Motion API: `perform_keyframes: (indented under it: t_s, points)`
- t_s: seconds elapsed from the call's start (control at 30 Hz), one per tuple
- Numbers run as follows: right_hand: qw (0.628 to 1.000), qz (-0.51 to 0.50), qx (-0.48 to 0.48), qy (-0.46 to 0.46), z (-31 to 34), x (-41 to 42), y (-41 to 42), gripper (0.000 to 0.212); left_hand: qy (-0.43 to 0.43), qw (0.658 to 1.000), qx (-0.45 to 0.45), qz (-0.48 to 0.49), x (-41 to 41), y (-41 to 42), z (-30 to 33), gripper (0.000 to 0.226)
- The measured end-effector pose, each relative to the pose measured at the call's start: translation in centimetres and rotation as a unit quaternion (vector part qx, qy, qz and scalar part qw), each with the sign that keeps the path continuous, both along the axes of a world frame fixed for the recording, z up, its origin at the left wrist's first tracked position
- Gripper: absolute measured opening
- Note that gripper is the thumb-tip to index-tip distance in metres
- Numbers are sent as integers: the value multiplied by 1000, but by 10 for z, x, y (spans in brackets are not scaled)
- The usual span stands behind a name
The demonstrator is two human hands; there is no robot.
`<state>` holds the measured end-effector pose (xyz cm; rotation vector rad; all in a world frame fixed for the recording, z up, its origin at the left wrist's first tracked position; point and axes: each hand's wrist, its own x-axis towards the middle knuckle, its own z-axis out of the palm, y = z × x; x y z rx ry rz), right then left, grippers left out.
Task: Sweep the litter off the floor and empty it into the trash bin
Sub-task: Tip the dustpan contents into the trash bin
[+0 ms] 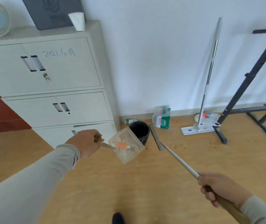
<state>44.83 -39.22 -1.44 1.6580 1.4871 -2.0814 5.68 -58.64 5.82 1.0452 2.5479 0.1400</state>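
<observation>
My left hand (87,143) grips the brown-tipped handle of a clear plastic dustpan (126,145), held in the air just in front of the black trash bin (140,130). White and orange litter (121,145) lies inside the dustpan. My right hand (217,189) grips the brown handle of a broom (177,156); its metal shaft runs up-left to a thin head (155,137) on the floor right of the bin.
A grey filing cabinet (56,88) stands left of the bin. Against the wall are a green-white package (162,118), a small bottle (129,121), a flat mop (198,126) and a black metal rack (245,97). My shoe (117,218) shows at the bottom.
</observation>
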Motion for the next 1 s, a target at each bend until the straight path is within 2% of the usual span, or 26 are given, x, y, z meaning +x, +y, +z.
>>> perform_keyframes:
  t_s: [0.1,0.3,0.53,0.77,0.93,1.0]
  points:
    - [1000,-24,8,16,0,-1,17,8,29,999,-7,-38,4,45,9,10]
    - [999,-48,2,17,-12,-32,49,12,109,981,-74,-143,-6,128,10,14]
    - [997,-72,-22,10,-25,-101,91,10,157,959,-96,-214,-67,210,-2,18]
    - [996,-82,-12,16,-32,-169,112,8,212,914,-142,-316,-101,257,-34,12]
    - [995,-93,-14,15,-41,-197,129,10,214,887,-186,-366,-105,265,-74,29]
    - [995,-92,-18,15,-44,-203,134,10,240,862,-205,-396,-92,264,-78,34]
